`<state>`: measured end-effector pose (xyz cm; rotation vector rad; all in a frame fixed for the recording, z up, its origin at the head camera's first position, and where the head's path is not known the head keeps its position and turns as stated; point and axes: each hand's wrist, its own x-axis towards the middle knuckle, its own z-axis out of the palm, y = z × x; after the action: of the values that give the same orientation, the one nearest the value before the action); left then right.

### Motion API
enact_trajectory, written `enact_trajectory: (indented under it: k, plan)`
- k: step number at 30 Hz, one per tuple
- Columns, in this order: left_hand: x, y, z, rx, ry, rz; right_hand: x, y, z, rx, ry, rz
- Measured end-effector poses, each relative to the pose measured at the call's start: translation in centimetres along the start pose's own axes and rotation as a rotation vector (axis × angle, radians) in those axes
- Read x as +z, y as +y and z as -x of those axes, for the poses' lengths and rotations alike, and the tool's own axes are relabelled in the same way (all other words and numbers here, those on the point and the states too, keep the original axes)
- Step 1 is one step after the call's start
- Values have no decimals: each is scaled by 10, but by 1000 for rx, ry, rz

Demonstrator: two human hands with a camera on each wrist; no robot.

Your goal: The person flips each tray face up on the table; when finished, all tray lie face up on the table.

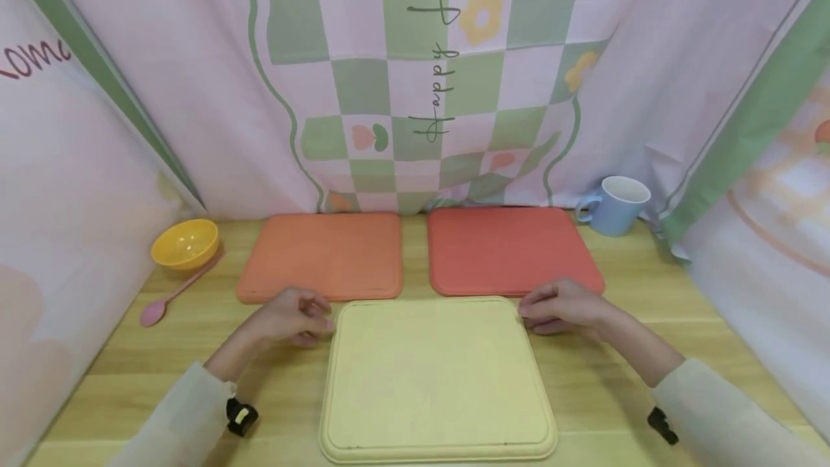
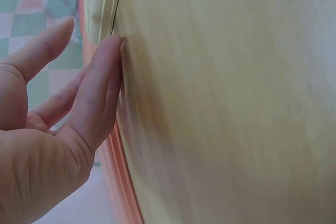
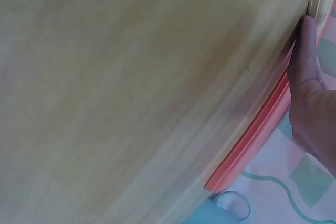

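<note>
A pale yellow board [image 1: 437, 380] with a grooved rim lies flat on the wooden table, close in front of the person. By its far left corner is the left hand [image 1: 295, 317], fingertips right at the board's edge, thumb held apart from the fingers in the left wrist view. The right hand [image 1: 560, 306] is at the far right corner, its fingertips meeting the rim. In the right wrist view the fingers [image 3: 303, 51] look fairly straight. Behind the yellow board lie an orange board [image 1: 331, 254] on the left and a red board [image 1: 512, 249] on the right.
At the far left stands a yellow bowl [image 1: 186, 244], with a pink spoon [image 1: 154, 312] lying beside it. A light blue mug [image 1: 616, 207] is at the back right. Printed curtains [image 1: 415, 92] hang along the back and both sides of the wooden table [image 1: 149, 380].
</note>
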<state>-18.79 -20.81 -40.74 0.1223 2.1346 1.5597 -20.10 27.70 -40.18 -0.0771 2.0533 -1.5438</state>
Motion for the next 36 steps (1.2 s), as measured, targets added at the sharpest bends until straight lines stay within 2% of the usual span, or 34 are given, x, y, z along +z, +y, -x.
enact_trajectory:
  k: [4,11,14,27,33,36]
  plan:
    - [3,-2,-2,-3,3,17,-1,0,2,23,-1,-45]
    - [10,0,-3,-32,9,36,2,-5,3,55,5,15]
    - [13,-1,-4,-41,20,39,4,-5,3,62,6,7]
    - [12,-2,-5,-39,45,18,9,-1,-2,66,11,-73]
    - [11,-3,-4,-39,36,24,4,-7,-3,42,-39,-184]
    - [14,-1,-5,-25,23,13,-1,-16,0,4,-67,-252]
